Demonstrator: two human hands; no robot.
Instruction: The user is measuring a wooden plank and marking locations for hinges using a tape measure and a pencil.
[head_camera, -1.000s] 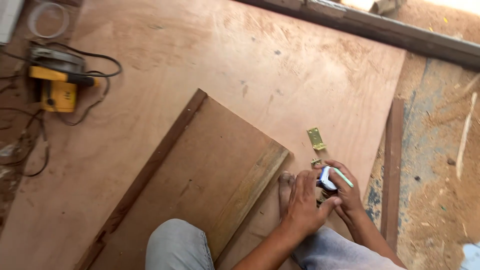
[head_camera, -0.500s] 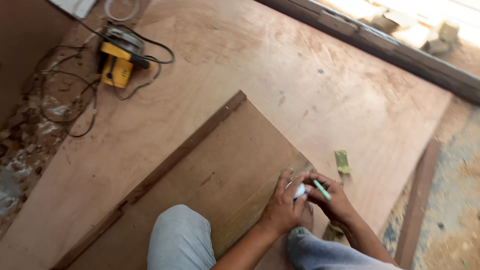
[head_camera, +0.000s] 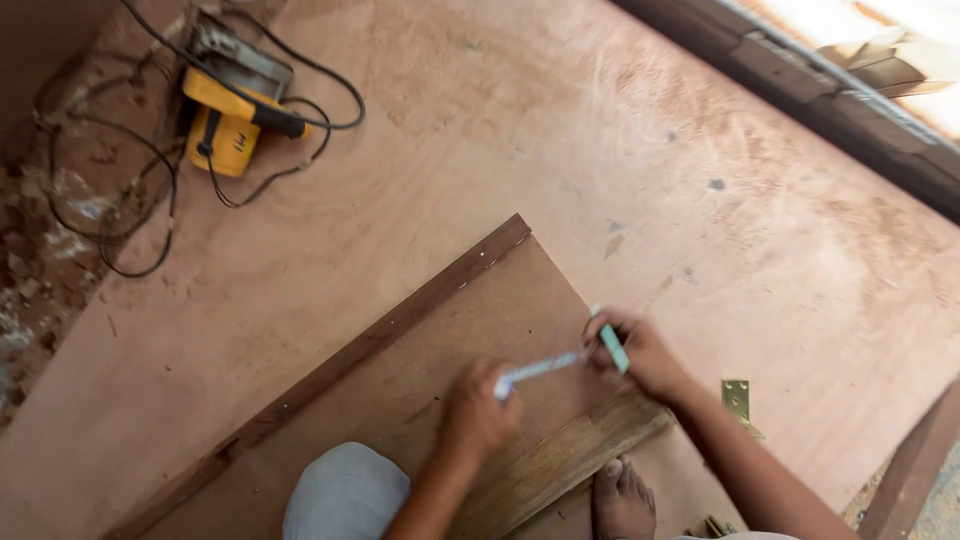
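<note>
A yellow power saw with its black cord lay at the far left on a large plywood sheet. Nearer the middle, a framed wooden panel rested on the sheet beside the person's grey-clad knee. The left hand, fingers curled shut, gripped a tape measure drawn across the panel to the right hand, whose fingers pinched the tape's end together with a pale green pencil. A bare foot and a brass hinge lay further right.
</note>
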